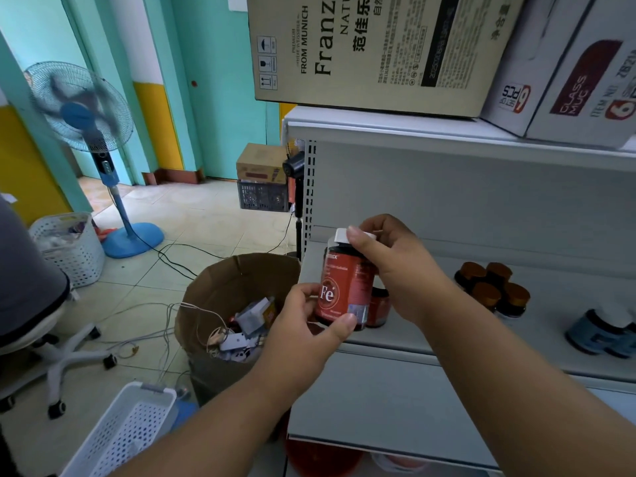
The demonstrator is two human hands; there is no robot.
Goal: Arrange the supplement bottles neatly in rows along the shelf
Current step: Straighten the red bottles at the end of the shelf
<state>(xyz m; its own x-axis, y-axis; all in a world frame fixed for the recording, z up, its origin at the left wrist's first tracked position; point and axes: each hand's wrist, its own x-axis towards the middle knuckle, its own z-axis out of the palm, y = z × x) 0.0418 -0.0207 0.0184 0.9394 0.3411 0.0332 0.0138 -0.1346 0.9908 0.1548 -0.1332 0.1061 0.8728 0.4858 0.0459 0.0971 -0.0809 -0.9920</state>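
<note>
Head cam looks down at 2 hands holding a red bottle (345, 287) over the front left corner of the grey shelf (447, 270), at about 6 o'clock from the shelf's back panel. Left hand (309, 325) pinches the bottle's lower part, thumb on the base edge and fingers by the "Fe" mark; right hand (389, 266) curls over the white cap (342, 235), thumb pressed on top. So both grips are closed on that 1 bottle, held upright and slightly tilted. Plenty of bare shelf sits between it and the 4 amber-capped jars (492, 287) at 3 o'clock, and the shelf's front lip runs right under the hands. A smaller red jar (378, 306) is mostly hidden behind the bottle, can't tell if they touch. Blue-labelled bottles (602, 333) at the far right are cut off and blurry. Small print on the red label is unreadable. Up at 12 o'clock a tan carton (371, 53) reads "FROM MUNICH", and a white box (585, 80) says "GLASS MUG". At 8 o'clock a brown paper bag (237, 297) of cables stands just off the shelf's left end.
</note>
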